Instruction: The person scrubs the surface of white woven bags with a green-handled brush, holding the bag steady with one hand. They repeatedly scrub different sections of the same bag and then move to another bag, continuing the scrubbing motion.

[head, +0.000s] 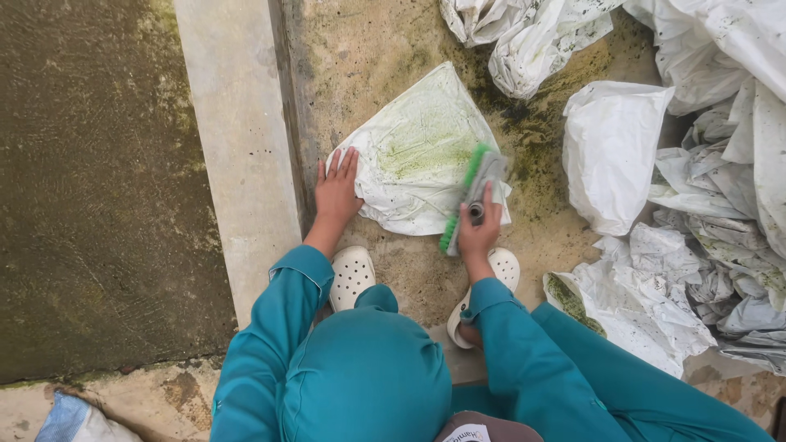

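Stained concrete floor (393, 49), dark with green growth, fills the view from above, with a pale raised curb (237, 147) running down its left part and a darker, mossy slab (98, 180) beyond it. Along the right edge lies a heap of crumpled white sheets (712, 164), several of them speckled and smeared with green.

A person in a teal work suit (524, 360) crouches at the bottom of the view, white perforated clogs (352, 277) planted on the floor. Directly in front of the clogs, spread flat on the concrete just beside the curb, is one white plastic sheet (409, 155), streaked with green across its middle.

The left hand (337, 190) lies open, palm down and fingers spread, on the sheet's near left corner, pinning it in place. The right hand (477, 231) is closed around the handle of a scrubbing brush with green bristles (473, 195), which rests bristles-down on the sheet's right edge.

Scrubbing of this kind likely goes best with the flat hand holding the sheet taut — a loose corner would bunch under the brush. Strokes directed away from the pinned corner, it seems, would keep the plastic smooth, and firm, even pressure over the green patch at the centre should lift more than quick passes at the edge. The wet floor looks slippery — steady footing probably matters as much as the grip.
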